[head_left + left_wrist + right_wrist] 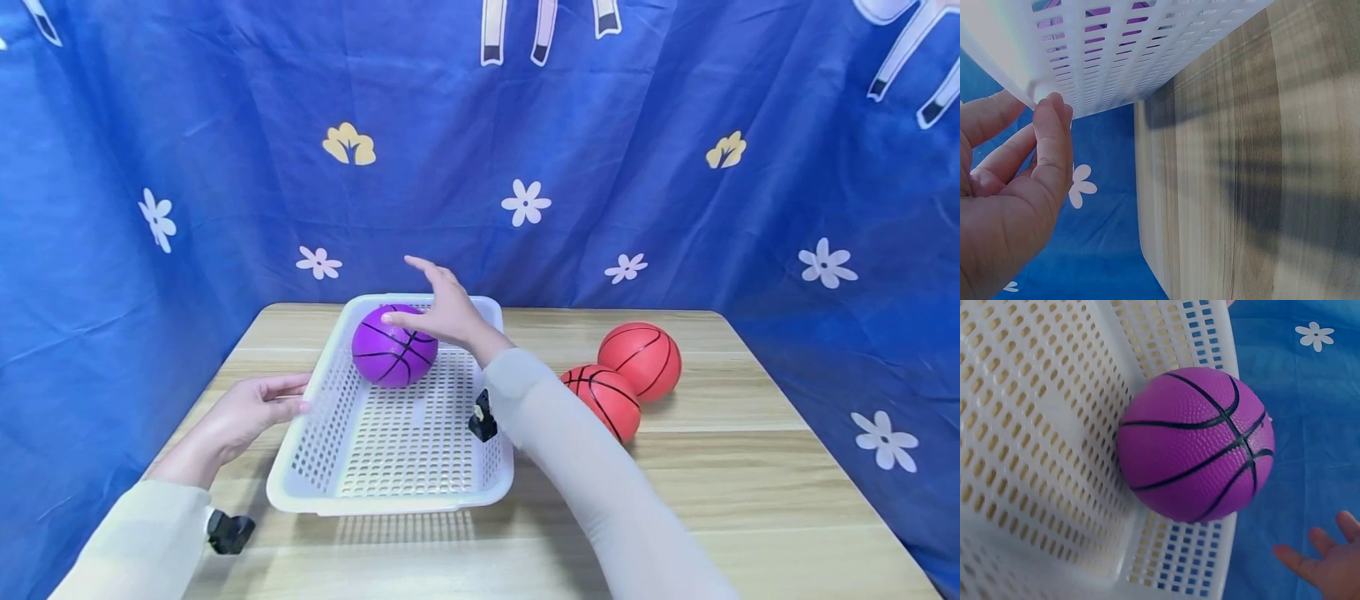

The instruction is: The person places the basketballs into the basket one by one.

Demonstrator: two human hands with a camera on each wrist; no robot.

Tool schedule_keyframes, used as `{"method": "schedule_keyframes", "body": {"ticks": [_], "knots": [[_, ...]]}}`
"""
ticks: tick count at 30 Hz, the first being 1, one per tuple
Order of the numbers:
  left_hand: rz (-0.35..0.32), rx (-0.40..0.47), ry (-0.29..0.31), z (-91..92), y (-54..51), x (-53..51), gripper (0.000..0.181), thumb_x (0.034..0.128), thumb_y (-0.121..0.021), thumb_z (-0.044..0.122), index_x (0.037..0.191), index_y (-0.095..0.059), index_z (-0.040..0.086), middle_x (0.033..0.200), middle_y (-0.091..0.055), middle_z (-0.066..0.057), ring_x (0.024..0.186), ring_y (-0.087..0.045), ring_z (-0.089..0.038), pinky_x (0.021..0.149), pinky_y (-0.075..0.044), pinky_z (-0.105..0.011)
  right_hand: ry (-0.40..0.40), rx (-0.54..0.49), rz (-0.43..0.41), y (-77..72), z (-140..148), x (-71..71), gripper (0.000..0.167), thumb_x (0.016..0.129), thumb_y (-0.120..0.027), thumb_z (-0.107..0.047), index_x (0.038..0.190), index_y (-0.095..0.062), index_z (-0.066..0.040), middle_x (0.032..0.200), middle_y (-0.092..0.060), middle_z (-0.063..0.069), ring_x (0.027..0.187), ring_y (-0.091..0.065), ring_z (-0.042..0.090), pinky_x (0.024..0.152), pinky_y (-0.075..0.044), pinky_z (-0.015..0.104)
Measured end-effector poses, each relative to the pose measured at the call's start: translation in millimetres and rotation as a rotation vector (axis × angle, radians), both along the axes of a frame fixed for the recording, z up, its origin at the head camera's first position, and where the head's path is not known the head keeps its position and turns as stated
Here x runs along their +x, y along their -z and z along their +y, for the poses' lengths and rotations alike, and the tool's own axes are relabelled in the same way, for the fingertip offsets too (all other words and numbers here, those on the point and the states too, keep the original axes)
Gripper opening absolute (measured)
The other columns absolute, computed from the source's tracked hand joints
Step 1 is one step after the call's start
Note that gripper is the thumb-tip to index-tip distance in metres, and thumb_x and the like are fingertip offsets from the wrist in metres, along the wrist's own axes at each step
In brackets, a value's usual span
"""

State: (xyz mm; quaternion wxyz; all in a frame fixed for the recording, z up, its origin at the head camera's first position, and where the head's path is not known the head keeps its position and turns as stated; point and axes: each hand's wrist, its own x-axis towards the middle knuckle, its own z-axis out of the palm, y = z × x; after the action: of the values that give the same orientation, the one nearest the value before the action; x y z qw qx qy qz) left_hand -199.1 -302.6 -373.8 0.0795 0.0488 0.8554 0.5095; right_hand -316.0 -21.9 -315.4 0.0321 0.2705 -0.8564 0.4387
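A white perforated plastic basket [405,505] stands on the wooden table with a purple toy basketball [393,350] in its far left corner. My left hand [243,417] pinches the basket's left rim between thumb and fingers; the left wrist view shows those fingertips [1054,119] on the rim's edge. Over the far part of the basket hovers my right hand [450,312], its fingers spread and nothing held. In the right wrist view the purple ball lies against the basket's wall, apart from the right hand [1338,565].
Two red toy basketballs [641,360] sit on the table [750,467] right of the basket, the nearer one partly hidden by my right sleeve [585,467]. A blue patterned cloth [435,192] hangs behind and beside the table.
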Motion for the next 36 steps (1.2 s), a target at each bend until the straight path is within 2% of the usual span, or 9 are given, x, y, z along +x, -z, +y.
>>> {"method": "schedule_keyframes", "body": {"ticks": [6, 12, 21, 29, 36], "knots": [[-0.003, 0.006, 0.002, -1.5, 0.5, 0.2, 0.061, 0.0922, -0.064, 0.014, 0.138, -0.035, -0.015, 0.132, -0.048, -0.032, 0.097, -0.057, 0.000, 0.082, -0.046, -0.016, -0.020, -0.040, 0.054, -8.0, 22.1, -0.5, 0.086, 0.074, -0.079, -0.046, 0.146, -0.036, -0.031, 0.146, -0.035, -0.002, 0.128, -0.039, 0.020, 0.098, -0.041, 0.044], [-0.001, 0.020, 0.003, -0.9, 0.1, 0.1, 0.061, 0.0921, -0.064, 0.013, 0.138, -0.035, -0.015, 0.131, -0.048, -0.033, 0.096, -0.058, -0.001, 0.081, -0.046, -0.016, -0.010, -0.034, 0.113, -13.0, 53.7, -2.2, 0.084, 0.075, -0.080, -0.044, 0.146, -0.038, -0.028, 0.146, -0.037, 0.001, 0.127, -0.042, 0.025, 0.098, -0.041, 0.046], [0.007, 0.036, 0.014, -1.7, 0.6, -0.1, 0.060, 0.0927, -0.062, 0.012, 0.137, -0.034, -0.017, 0.131, -0.047, -0.034, 0.095, -0.058, 0.001, 0.080, -0.046, -0.014, 0.068, 0.004, 0.183, -15.5, 108.3, -9.8, 0.081, 0.077, -0.079, -0.040, 0.145, -0.040, -0.021, 0.145, -0.041, 0.002, 0.124, -0.046, 0.025, 0.101, -0.038, 0.039], [0.008, 0.037, 0.015, -2.5, 1.6, -0.7, 0.060, 0.0927, -0.062, 0.012, 0.138, -0.034, -0.017, 0.131, -0.046, -0.034, 0.096, -0.057, 0.001, 0.081, -0.045, -0.014, 0.134, 0.029, 0.180, -15.5, 157.7, -12.8, 0.079, 0.078, -0.078, -0.039, 0.145, -0.040, -0.022, 0.145, -0.041, 0.004, 0.125, -0.045, 0.026, 0.101, -0.039, 0.043], [0.003, 0.043, 0.011, -1.5, 2.4, -1.0, 0.061, 0.0921, -0.063, 0.012, 0.138, -0.034, -0.017, 0.131, -0.046, -0.034, 0.097, -0.057, 0.000, 0.081, -0.045, -0.015, 0.181, 0.057, 0.174, -12.8, 203.3, -9.5, 0.079, 0.078, -0.078, -0.039, 0.145, -0.040, -0.020, 0.144, -0.041, 0.010, 0.126, -0.043, 0.032, 0.101, -0.037, 0.050]]}}
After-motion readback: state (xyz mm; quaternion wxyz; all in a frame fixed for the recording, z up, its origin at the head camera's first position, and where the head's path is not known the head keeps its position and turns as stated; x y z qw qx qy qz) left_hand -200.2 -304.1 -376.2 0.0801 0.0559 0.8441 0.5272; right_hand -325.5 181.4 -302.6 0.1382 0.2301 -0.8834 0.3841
